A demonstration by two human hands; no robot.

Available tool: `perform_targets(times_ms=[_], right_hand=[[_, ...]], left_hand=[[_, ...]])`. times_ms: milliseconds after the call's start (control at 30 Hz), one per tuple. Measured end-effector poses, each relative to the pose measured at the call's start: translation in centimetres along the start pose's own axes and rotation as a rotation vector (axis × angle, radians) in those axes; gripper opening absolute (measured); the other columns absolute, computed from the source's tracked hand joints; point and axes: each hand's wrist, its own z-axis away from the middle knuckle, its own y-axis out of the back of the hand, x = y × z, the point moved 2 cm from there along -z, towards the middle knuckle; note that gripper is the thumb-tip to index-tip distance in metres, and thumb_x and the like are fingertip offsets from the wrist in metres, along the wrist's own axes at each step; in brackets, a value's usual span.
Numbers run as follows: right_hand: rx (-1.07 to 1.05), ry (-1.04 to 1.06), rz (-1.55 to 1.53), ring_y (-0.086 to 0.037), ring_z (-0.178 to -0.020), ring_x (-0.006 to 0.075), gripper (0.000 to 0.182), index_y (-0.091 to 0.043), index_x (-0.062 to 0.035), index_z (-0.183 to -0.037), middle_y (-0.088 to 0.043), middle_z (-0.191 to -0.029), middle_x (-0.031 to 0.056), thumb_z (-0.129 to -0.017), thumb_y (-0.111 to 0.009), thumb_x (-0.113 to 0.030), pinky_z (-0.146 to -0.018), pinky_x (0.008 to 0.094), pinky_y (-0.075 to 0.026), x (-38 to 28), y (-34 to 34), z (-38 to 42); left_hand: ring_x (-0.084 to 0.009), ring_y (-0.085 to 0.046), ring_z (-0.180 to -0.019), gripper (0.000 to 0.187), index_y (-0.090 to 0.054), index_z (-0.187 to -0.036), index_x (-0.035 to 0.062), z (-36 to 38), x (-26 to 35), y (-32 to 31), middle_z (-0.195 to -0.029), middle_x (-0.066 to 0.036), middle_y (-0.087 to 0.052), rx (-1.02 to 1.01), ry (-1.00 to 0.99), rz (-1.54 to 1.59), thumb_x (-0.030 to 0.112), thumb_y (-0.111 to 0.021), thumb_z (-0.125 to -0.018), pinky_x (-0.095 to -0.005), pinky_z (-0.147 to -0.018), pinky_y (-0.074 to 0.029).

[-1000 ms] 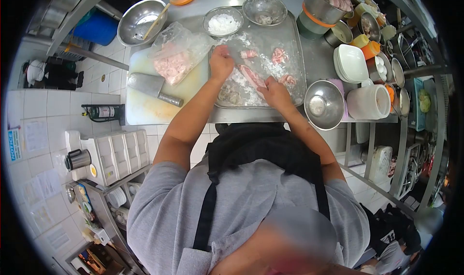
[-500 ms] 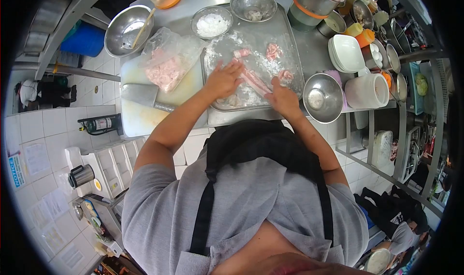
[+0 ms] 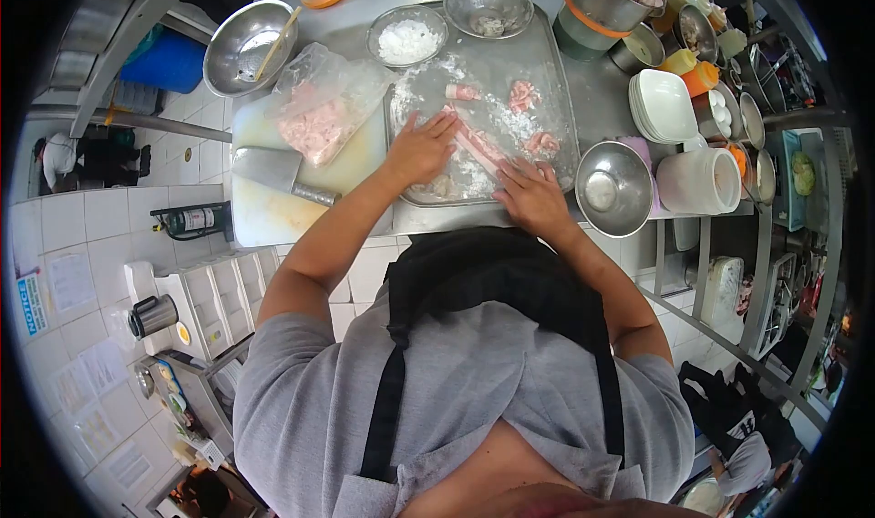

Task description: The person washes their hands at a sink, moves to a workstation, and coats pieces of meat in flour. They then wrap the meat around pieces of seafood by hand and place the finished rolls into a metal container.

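A long pink strip of raw meat lies across a floured metal tray. My left hand rests flat on the tray at the strip's left side, fingers spread and touching its far end. My right hand lies flat, fingers apart, pressing on the strip's near end. Three rolled meat pieces sit further back on the tray.
A plastic bag of raw meat and a cleaver lie on a white cutting board to the left. Bowls of flour, steel bowls, white plates and a white container ring the tray.
My left hand came down from the far side of the tray and flattened beside the strip. My right hand opened and pressed flat on the strip's near end.
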Motion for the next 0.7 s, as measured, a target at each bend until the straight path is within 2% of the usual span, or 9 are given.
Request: perform_targets(times_ms=[300, 467, 533, 567, 633, 667, 700], right_hand=[[-0.002, -0.041, 0.035, -0.056, -0.128, 0.0314, 0.046, -0.066, -0.0001, -0.127, -0.066, -0.135, 0.0135, -0.098, -0.062, -0.036, -0.110, 0.0517, -0.040, -0.7, -0.2, 1.2], [-0.006, -0.058, 0.049, -0.057, -0.125, 0.0313, 0.046, -0.067, 0.0005, -0.125, -0.067, -0.135, 0.0134, -0.097, -0.064, -0.035, -0.109, 0.0499, -0.041, -0.4, -0.2, 2.1], [0.019, -0.041, 0.072, -0.060, -0.119, 0.0317, 0.044, -0.069, 0.0000, -0.121, -0.070, -0.125, 0.0162, -0.095, -0.065, -0.035, -0.107, 0.0488, -0.042, -0.7, 0.8, 1.8], [0.022, -0.037, 0.076, -0.060, -0.119, 0.0317, 0.044, -0.069, 0.0000, -0.121, -0.070, -0.125, 0.0162, -0.095, -0.065, -0.035, -0.107, 0.0488, -0.042, -0.5, 1.5, 1.5], [-0.419, -0.223, -0.020, -0.064, -0.111, 0.0338, 0.040, -0.070, -0.0012, -0.117, -0.072, -0.113, 0.0195, -0.094, -0.067, -0.033, -0.105, 0.0496, -0.043, -0.7, 4.1, -0.4], [-0.418, -0.220, -0.014, -0.064, -0.111, 0.0338, 0.040, -0.070, -0.0012, -0.117, -0.072, -0.113, 0.0195, -0.094, -0.067, -0.033, -0.105, 0.0496, -0.043, -0.1, 3.9, -1.1], [-0.213, -0.133, 0.025, -0.065, -0.109, 0.0351, 0.038, -0.070, -0.0018, -0.115, -0.071, -0.110, 0.0206, -0.093, -0.068, -0.032, -0.102, 0.0492, -0.044, 0.8, 3.7, -2.3]], left_hand=[[-0.0255, -0.043, -0.146, 0.049, -0.050, -0.151, 0.0152, -1.1, -0.5, 0.3, -0.157, 0.000, -0.049, -0.037, 0.143, -0.107, 0.034, -0.047, -0.106, -0.0593, -0.121, -0.025], [-0.0256, -0.044, -0.145, 0.050, -0.050, -0.151, 0.0140, -1.2, -0.5, 0.6, -0.157, 0.000, -0.049, -0.033, 0.174, -0.107, 0.035, -0.048, -0.106, -0.0596, -0.121, -0.024], [-0.0256, -0.044, -0.145, 0.050, -0.050, -0.151, 0.0136, -1.2, -0.9, 0.5, -0.157, 0.000, -0.049, -0.035, 0.179, -0.115, 0.035, -0.048, -0.105, -0.0597, -0.121, -0.025], [-0.0261, -0.045, -0.145, 0.050, -0.051, -0.150, 0.0131, -1.1, -1.4, 0.2, -0.156, -0.001, -0.050, -0.008, 0.199, -0.119, 0.035, -0.048, -0.105, -0.0599, -0.121, -0.025], [-0.0266, -0.045, -0.144, 0.050, -0.052, -0.149, 0.0126, -1.1, -1.6, 0.4, -0.155, -0.001, -0.051, 0.026, 0.219, -0.122, 0.035, -0.049, -0.105, -0.0601, -0.120, -0.025], [-0.0281, -0.046, -0.143, 0.049, -0.053, -0.148, 0.0114, -0.9, -1.3, 0.6, -0.153, -0.004, -0.053, 0.054, 0.263, -0.098, 0.034, -0.050, -0.104, -0.0595, -0.119, -0.026], [-0.0297, -0.047, -0.142, 0.048, -0.054, -0.146, 0.0102, -0.7, -1.0, 1.1, -0.151, -0.007, -0.055, 0.081, 0.306, -0.075, 0.033, -0.051, -0.104, -0.0590, -0.119, -0.027]])
